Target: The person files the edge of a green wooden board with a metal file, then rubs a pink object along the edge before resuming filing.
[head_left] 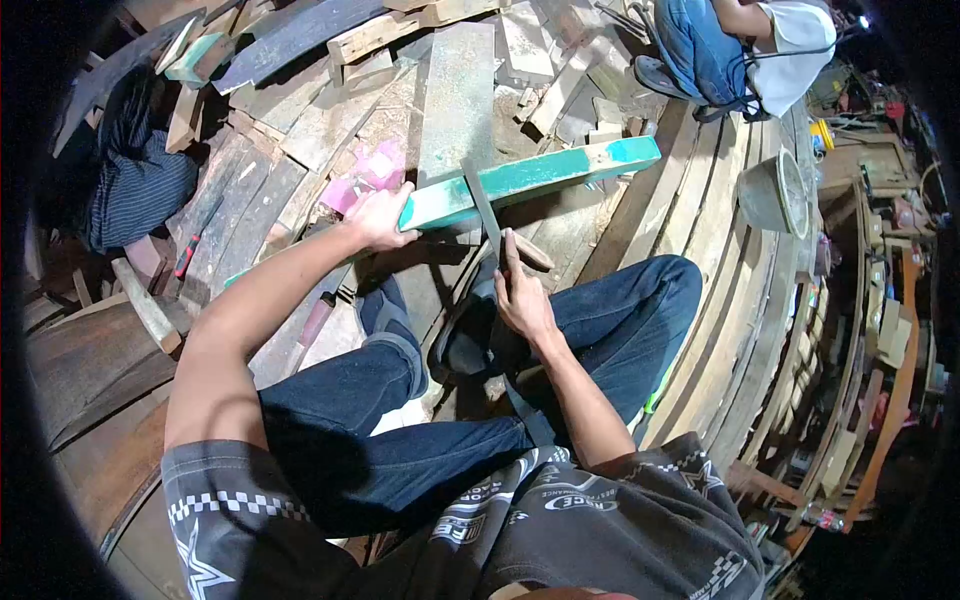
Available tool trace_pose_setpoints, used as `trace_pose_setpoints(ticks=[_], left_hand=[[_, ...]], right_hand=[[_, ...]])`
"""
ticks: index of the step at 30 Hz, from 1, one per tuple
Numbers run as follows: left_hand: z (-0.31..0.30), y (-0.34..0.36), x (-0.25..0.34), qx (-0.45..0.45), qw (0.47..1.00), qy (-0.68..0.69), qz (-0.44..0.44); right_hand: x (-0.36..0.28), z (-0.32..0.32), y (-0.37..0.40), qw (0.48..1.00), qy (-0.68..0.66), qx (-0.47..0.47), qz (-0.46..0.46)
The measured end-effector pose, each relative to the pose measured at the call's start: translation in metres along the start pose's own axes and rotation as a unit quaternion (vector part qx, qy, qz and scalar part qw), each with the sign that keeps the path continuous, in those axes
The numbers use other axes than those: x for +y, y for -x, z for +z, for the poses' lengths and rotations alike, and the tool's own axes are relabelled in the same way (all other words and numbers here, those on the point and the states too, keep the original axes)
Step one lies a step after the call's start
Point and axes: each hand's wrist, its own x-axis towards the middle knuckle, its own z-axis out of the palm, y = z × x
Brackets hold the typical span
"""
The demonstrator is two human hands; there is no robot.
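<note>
My left hand (380, 218) is closed on the near left end of a wooden beam (550, 175) with worn turquoise paint. The beam slants up to the right in front of my knees. My right hand (525, 302) is closed on a tool with a long, narrow, flat metal blade (481, 203), the index finger stretched along it. The blade crosses the beam's top a little right of my left hand. Its grip is mostly hidden in my palm. Beyond the beam, a broad dusty board (456, 95) lies lengthwise.
Wood offcuts (530, 50) lie scattered ahead. A red-handled screwdriver (187, 255) and a hammer-like wooden handle (146, 305) are at left. Long planks (715, 240) run along the right, with a grey bucket (773, 195) beside them. Another person (710, 50) sits at the upper right.
</note>
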Motion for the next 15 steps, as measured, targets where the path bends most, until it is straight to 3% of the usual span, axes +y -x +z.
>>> trace_pose_setpoints(ticks=[10,15], left_hand=[[0.002,0.002,0.0,0.027,1.0,-0.006,0.011],[-0.011,0.005,0.009,-0.006,1.0,-0.013,-0.012]], right_hand=[[-0.001,0.002,-0.001,0.999,-0.005,-0.029,0.031],[0.003,0.007,-0.002,1.0,-0.003,-0.006,0.002]])
